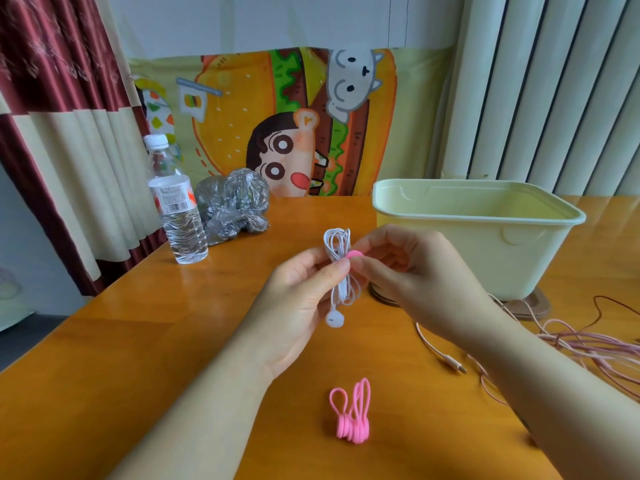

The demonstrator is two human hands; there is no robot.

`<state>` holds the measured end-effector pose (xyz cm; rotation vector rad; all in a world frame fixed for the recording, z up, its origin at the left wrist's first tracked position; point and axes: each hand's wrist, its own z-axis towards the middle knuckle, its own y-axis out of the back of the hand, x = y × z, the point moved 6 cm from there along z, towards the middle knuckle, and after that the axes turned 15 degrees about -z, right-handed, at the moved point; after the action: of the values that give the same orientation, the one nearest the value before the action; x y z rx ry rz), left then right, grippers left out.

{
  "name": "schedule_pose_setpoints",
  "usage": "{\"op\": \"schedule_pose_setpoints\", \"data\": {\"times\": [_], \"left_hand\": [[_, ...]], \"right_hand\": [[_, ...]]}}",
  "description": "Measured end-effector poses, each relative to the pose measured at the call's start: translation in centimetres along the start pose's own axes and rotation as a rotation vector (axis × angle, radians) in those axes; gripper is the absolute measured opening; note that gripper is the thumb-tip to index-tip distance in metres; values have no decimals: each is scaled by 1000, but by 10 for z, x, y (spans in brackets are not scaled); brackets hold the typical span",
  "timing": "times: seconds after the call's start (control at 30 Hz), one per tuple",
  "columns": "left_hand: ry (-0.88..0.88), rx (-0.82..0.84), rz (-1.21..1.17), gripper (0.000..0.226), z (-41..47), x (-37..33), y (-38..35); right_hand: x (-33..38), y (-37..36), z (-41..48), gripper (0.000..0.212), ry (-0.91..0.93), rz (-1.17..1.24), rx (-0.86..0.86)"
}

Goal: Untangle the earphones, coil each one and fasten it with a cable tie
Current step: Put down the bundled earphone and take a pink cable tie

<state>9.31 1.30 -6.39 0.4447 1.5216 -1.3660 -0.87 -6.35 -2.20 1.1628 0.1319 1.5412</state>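
Fingers (330,270) around coiled white earphones (337,242), pink tie (354,254) at mid-bundle.

count log, head view. hands: two, left hand (298,299) and right hand (415,271). white earphone coil (337,244): one, with one earbud (334,319) showing. pink cable tie (354,254) at the coil: one. loose ties (351,415) heaped on the table (138,341): i make out at least three loops over a stack of round heads; exact number i cannot tell. pink cable tangle (588,344) at the right: one heap, strands too mixed for me to count sets; one plug (453,362) shows. dark red cable (609,303): one. water bottle (178,216): one. crumpled plastic bag (232,202): one. pale yellow tub (485,244): one. cartoon cloth (242,116): one.
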Motion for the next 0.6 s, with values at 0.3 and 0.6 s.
{"op": "schedule_pose_setpoints", "data": {"times": [0.3, 0.6], "left_hand": [[235, -64, -125, 22, -2, 10, 7], [381, -179, -257, 14, -9, 18, 4]], "right_hand": [[2, -2, 0, 3, 40, -136, 150], [3, 3, 0, 26, 169, -186, 312]]}}
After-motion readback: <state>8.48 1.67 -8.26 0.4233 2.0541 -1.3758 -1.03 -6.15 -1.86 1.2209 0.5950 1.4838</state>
